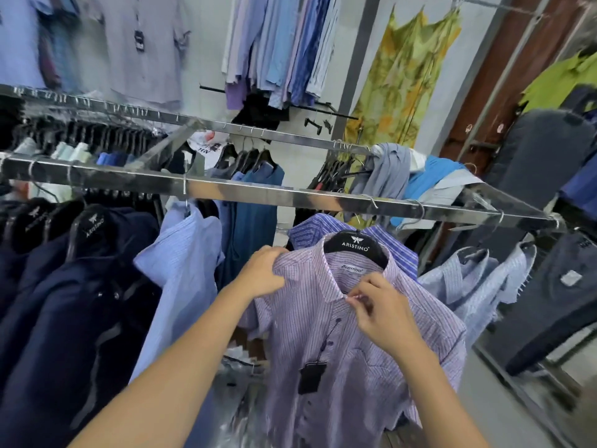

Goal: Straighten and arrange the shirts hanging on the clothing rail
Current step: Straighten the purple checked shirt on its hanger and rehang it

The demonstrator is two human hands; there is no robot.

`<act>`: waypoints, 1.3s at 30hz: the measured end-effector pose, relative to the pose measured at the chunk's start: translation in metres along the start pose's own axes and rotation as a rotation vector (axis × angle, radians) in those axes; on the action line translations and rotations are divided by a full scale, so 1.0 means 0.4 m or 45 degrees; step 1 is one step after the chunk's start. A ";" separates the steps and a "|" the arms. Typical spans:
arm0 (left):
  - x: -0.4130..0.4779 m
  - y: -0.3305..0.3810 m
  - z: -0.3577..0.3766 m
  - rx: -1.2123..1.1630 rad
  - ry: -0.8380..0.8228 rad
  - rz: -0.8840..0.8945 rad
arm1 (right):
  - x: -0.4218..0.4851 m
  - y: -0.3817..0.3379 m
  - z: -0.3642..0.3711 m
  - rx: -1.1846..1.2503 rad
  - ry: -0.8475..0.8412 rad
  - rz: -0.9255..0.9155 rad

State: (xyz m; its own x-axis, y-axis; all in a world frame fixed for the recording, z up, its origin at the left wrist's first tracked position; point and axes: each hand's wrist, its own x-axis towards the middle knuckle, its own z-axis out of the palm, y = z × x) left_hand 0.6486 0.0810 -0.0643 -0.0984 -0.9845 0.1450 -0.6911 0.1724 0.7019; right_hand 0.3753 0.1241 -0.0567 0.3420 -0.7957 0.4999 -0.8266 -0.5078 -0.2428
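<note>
Lilac striped shirt (323,337) on its black hanger (355,248), just under the steel rail (258,189). Left hand (263,271) grips the shoulder fabric, fingers curled over. Right hand (381,310) pinches the front at the collar. Both arms are outstretched.

The rail (290,194) before me is polished metal, smooth and mirror-bright. The striped shirt (323,334), held in my left grip (263,273) and right grip (376,305), is thin, matt woven cloth. Its hanger (355,247) is black plastic with a dull sheen. The hang tag (311,378) looks like matt black card. The navy garments (64,302) are dark matt cloth.
</note>
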 end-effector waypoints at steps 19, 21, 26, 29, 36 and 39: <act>-0.231 -0.193 0.072 -0.854 0.307 -0.334 | 0.203 -0.341 0.188 -0.202 -0.741 -0.282; -0.260 -0.204 0.082 -0.890 0.388 -0.413 | 0.205 -0.348 0.188 -0.167 -0.701 -0.307; -0.311 -0.249 0.148 -0.764 0.622 -0.767 | 0.197 -0.355 0.185 -0.104 -0.625 -0.360; -0.338 -0.280 0.200 -0.590 0.715 -1.068 | 0.188 -0.361 0.172 -0.043 -0.626 -0.353; -0.369 -0.257 0.253 -1.604 0.428 -1.396 | 0.175 -0.362 0.148 0.011 -0.652 -0.392; -0.376 -0.255 0.269 -1.794 0.430 -1.318 | 0.170 -0.356 0.140 0.023 -0.663 -0.405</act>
State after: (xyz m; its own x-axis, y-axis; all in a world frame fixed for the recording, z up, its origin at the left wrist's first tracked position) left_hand 0.6568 0.2081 -0.2324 0.1993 -0.6806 -0.7050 0.7253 -0.3813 0.5732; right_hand 0.5412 0.1240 -0.0347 0.7482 -0.6587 0.0791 -0.6419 -0.7489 -0.1647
